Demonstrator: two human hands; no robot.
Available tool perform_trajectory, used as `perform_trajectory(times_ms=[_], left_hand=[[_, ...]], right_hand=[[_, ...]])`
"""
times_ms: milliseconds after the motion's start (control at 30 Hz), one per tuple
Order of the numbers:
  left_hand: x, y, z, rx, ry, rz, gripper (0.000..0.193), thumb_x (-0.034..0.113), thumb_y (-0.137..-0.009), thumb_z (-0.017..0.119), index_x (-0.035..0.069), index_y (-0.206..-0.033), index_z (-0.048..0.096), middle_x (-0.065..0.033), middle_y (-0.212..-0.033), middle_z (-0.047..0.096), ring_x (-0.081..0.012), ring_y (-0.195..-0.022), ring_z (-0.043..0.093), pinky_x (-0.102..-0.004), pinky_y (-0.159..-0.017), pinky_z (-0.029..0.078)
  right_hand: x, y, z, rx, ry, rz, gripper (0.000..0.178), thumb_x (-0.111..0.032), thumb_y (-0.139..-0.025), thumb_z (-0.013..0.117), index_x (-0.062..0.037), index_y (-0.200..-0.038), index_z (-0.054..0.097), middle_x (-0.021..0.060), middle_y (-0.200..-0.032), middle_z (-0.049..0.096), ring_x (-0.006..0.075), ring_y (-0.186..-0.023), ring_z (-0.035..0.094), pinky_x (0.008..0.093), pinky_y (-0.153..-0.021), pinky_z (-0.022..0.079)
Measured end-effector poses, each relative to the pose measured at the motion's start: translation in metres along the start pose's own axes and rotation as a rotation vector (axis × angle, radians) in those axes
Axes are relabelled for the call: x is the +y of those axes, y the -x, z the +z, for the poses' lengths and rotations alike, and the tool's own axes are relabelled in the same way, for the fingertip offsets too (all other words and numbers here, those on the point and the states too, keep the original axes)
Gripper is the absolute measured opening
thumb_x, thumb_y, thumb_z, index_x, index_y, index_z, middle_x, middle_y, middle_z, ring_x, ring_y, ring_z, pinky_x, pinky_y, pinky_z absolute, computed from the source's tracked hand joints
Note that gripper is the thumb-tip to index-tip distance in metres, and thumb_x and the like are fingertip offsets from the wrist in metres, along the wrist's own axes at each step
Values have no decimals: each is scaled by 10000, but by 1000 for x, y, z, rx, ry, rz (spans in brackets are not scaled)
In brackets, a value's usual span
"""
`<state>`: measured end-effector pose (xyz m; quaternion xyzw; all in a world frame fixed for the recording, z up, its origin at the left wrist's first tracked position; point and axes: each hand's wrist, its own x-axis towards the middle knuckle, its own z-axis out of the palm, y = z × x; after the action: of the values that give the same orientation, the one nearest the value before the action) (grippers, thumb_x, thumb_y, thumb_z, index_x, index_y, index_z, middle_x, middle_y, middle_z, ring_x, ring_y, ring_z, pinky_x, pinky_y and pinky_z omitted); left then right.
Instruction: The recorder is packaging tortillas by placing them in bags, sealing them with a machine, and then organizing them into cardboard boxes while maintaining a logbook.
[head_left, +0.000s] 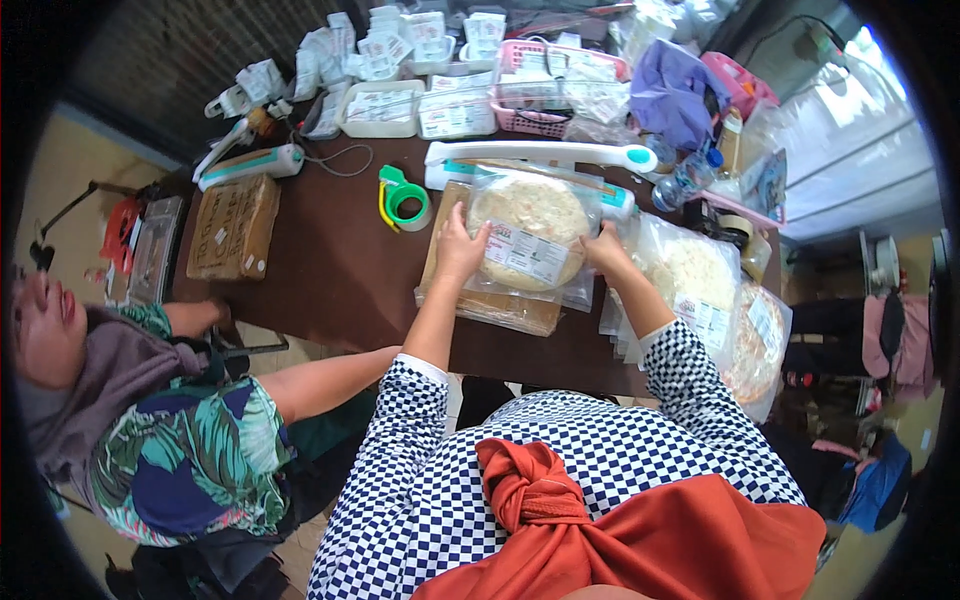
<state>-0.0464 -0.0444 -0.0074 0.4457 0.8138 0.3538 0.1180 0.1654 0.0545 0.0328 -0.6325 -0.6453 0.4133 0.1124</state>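
Box [232, 230], one, upper left; tape dispenser [394, 194], one, upper centre; our left hand [462, 250] and right hand [608, 250] pinch one bagged pale round [530, 215].

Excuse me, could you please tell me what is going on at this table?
A person's left hand and right hand hold opposite sides of a bagged round flatbread, above brown cardboard. More bagged rounds lie to the right. Beyond the hands is a long white bar-shaped device, with a green tape dispenser to the left on the dark table. Another person in a leaf-patterned top is at the left.
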Motion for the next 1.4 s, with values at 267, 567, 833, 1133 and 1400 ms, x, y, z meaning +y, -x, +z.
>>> perform_trajectory(times_ms=[267,567,833,1133,1400], left_hand=[[-21,-17,-11,-258,50,-132,611,365,-753,586,-49,-1170,419,-230,-1012,549,-318,-933,542,-361,-819,417],[115,59,-24,-677,1389,-461,317,206,-836,539,-2,-1066,470,-85,-970,564,-146,-893,541,-272,-747,452],[196,107,82,-737,847,-101,450,212,-767,623,-38,-1092,437,-161,-1029,528,-166,-899,516,-265,-748,417],[196,110,104,-782,886,-230,744,266,-847,494,8,-1324,-16,-215,-1267,317,-263,-1172,338,-326,-928,319],[175,132,83,-320,566,-84,649,256,-832,527,-12,-1296,161,-238,-1244,364,-283,-1135,402,-324,-887,363]], right_hand=[[-7,23,-8,1,-481,-20,180,-180,-781,579,-10,-753,527,52,-626,524,148,-565,494,289,-488,399],[24,114,-157,142,-541,-278,109,-140,-800,572,-69,-721,546,-31,-606,512,40,-517,467,175,-459,366],[201,80,-195,260,-316,31,384,-342,-783,599,-27,-997,550,85,-831,588,137,-743,545,241,-650,422],[173,69,-176,171,-454,57,846,-409,-724,640,44,-1284,196,231,-1211,401,262,-1097,431,326,-905,349],[171,69,-175,391,115,-152,811,-479,-720,593,-4,-1282,253,261,-1240,359,361,-1164,354,397,-945,298]])
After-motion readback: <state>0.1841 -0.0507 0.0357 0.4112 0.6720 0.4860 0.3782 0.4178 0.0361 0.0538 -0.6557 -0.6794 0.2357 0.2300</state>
